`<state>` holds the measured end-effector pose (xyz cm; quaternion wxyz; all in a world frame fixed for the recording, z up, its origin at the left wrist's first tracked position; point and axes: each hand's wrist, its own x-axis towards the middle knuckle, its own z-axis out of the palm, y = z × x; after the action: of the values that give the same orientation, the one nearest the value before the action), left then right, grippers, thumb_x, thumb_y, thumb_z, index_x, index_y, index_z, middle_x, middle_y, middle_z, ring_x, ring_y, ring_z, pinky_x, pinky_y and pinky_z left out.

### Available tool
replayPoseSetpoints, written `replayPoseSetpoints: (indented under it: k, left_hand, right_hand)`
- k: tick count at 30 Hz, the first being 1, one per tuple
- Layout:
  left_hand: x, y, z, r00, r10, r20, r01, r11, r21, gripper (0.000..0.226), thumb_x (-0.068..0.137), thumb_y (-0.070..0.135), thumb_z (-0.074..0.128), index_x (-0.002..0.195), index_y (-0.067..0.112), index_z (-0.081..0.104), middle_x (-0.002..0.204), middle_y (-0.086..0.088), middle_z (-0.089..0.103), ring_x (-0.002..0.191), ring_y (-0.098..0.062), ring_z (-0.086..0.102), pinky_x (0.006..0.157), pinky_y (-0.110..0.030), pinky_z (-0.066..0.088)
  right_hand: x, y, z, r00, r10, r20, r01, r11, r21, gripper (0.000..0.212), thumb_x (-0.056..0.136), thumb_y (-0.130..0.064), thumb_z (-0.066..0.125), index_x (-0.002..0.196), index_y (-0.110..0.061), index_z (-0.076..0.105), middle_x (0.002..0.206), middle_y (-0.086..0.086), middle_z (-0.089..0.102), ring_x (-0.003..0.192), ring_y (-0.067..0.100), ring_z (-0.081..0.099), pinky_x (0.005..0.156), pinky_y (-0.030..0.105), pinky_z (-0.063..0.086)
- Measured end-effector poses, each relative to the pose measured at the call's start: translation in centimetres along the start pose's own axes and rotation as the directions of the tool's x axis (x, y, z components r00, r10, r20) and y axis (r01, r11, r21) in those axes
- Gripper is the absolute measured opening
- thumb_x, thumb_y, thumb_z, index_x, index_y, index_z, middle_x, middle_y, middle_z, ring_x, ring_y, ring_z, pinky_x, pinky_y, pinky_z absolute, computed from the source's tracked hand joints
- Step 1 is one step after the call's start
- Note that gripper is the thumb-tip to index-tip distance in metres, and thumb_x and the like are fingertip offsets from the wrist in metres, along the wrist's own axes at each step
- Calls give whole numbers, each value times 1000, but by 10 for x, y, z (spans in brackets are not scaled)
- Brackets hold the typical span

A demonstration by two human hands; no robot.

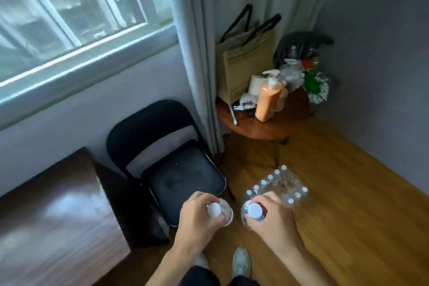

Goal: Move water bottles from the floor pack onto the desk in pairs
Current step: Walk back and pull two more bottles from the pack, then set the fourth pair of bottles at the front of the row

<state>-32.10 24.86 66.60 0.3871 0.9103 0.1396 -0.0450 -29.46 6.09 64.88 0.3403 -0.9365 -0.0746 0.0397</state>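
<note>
Two water bottles (214, 210), one gripped by each hand: left hand (197, 218), right hand (271, 218), above floor pack (278, 183).

This is a lived-in room of a home: beside the grey curtain (199, 53) are a window (69, 7), a black folding chair (167, 158), and a small round wooden table (290, 121) cluttered with a paper bag (243, 69) and a pump bottle (269, 100), on wood flooring (348, 193).
</note>
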Motion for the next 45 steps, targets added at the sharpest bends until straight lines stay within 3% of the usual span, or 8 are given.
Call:
replayPoseSetpoints:
  k: [6, 10, 13, 20, 25, 36, 40, 45]
  left_hand:
    - [-69, -54, -66, 960, -139, -242, 130, 990, -53, 21, 66, 26, 81, 84, 21, 72, 79, 17, 57, 74, -6, 58, 60, -6, 41]
    - [-120, -102, -109, 906, -249, -343, 223, 968, -114, 20, 65, 23, 81, 82, 20, 72, 80, 16, 59, 71, -5, 58, 58, -1, 38]
    - [-159, -142, -140, 858, -344, -383, 311, 939, -148, 20, 64, 23, 80, 78, 28, 67, 79, 17, 59, 72, -4, 58, 58, -2, 38]
    - [-249, -233, -188, 712, -511, -482, 453, 858, -242, 27, 62, 28, 84, 79, 34, 64, 81, 16, 62, 75, -4, 60, 59, -8, 44]
    - [-303, -275, -211, 563, -633, -531, 520, 771, -369, 30, 60, 25, 84, 76, 37, 62, 83, 12, 64, 75, -4, 62, 65, -22, 55]
    - [-377, -343, -232, 207, -823, -530, 618, 530, -581, 34, 62, 31, 87, 90, 28, 69, 90, 12, 67, 78, -5, 65, 64, -17, 58]
    - [-389, -362, -249, 63, -860, -507, 633, 427, -646, 34, 65, 35, 85, 95, 29, 69, 93, 16, 67, 78, -4, 65, 59, -1, 47]
    - [-403, -390, -276, -99, -871, -481, 618, 325, -716, 35, 67, 35, 84, 98, 27, 69, 94, 15, 66, 78, -5, 64, 60, -1, 46]
  right_hand:
    - [-22, -77, 47, 962, -208, 177, 214, 977, -20, 33, 56, -25, 89, 83, -19, 70, 82, -7, 61, 67, 6, 52, 58, 0, 35]
    - [-45, -135, 88, 923, -296, 246, 301, 953, 18, 31, 56, -26, 88, 80, -22, 69, 79, -8, 61, 64, 13, 58, 55, 22, 55]
    - [-64, -177, 118, 883, -360, 302, 354, 932, 77, 30, 56, -25, 86, 80, -22, 68, 79, -9, 60, 67, 13, 59, 58, 27, 55]
    - [-122, -268, 188, 758, -474, 449, 442, 878, 181, 27, 65, -29, 84, 85, -27, 66, 84, -14, 58, 75, 6, 60, 58, 13, 49]
    - [-159, -318, 234, 643, -525, 558, 499, 839, 215, 30, 66, -29, 85, 88, -28, 65, 86, -14, 58, 77, 4, 59, 58, 10, 48]
    - [-212, -423, 324, 261, -617, 743, 643, 685, 343, 25, 67, -28, 83, 85, -29, 66, 85, -14, 60, 76, 5, 58, 60, 15, 46]
    - [-225, -465, 363, 99, -627, 773, 686, 605, 404, 22, 69, -28, 81, 86, -26, 68, 86, -12, 61, 76, 4, 57, 57, 12, 43]
    - [-243, -517, 408, -101, -631, 769, 708, 497, 501, 21, 69, -26, 80, 85, -24, 68, 86, -11, 60, 76, 5, 57, 57, 15, 45]
